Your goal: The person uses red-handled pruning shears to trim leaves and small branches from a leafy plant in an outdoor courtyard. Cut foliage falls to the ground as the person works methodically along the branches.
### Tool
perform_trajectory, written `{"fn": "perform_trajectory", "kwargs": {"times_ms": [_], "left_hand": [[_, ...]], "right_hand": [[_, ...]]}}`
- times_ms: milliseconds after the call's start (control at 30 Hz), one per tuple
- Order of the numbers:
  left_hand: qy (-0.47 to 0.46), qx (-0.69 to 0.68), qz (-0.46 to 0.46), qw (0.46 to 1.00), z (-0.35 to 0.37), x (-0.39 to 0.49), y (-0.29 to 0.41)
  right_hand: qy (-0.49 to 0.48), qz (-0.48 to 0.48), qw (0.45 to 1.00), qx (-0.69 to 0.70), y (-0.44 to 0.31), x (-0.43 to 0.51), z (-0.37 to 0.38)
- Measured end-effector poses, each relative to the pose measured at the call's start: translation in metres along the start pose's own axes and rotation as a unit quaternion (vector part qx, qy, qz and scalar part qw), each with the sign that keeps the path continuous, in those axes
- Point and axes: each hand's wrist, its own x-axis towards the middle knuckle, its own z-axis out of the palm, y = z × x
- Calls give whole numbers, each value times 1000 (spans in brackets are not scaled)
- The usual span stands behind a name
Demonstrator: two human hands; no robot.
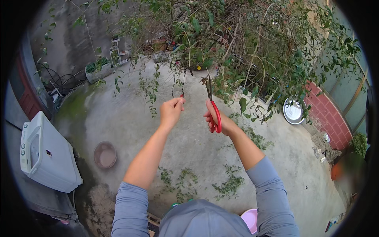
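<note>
My left hand (pixel 172 112) pinches the lower end of a thin dark cord (pixel 183 80) that hangs from the vines, with a small red bit just above my fingertips. In my right hand (pixel 227 122) is a pair of red-handled scissors (pixel 218 117). Their dark blades point up and look nearly together. A few dry brown leaves (pixel 204 80) show beside the blade tips; whether they touch cannot be made out. Overhead and ahead spreads a dense tangle of leafy vines (pixel 231 44), some strands trailing down between and beyond my hands.
Cut-looking leafy sprigs (pixel 229 182) lie on the concrete floor (pixel 130 118). A white twin-tub washing machine (pixel 54 160) and a brownish basin (pixel 105 155) stand left. At right are a metal basin (pixel 293 111) and a red brick-patterned wall (pixel 327 114). A pink basin (pixel 250 219) sits close by.
</note>
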Motion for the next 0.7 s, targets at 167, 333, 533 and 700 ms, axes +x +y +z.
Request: {"fn": "perform_trajectory", "kwargs": {"times_ms": [167,333,533,700], "left_hand": [[3,2,-12,1000,9,-8,3],[9,19,-31,999,4,13,8],[-5,14,15,1000,9,32,-14],[-19,16,-30,999,-5,42,-56]], "right_hand": [[-23,8,1000,14,-25,27,0],[16,-6,998,-56,-28,18,-11],[63,-49,992,-96,-26,30,-9],[43,5,984,-172,-11,43,9]]}}
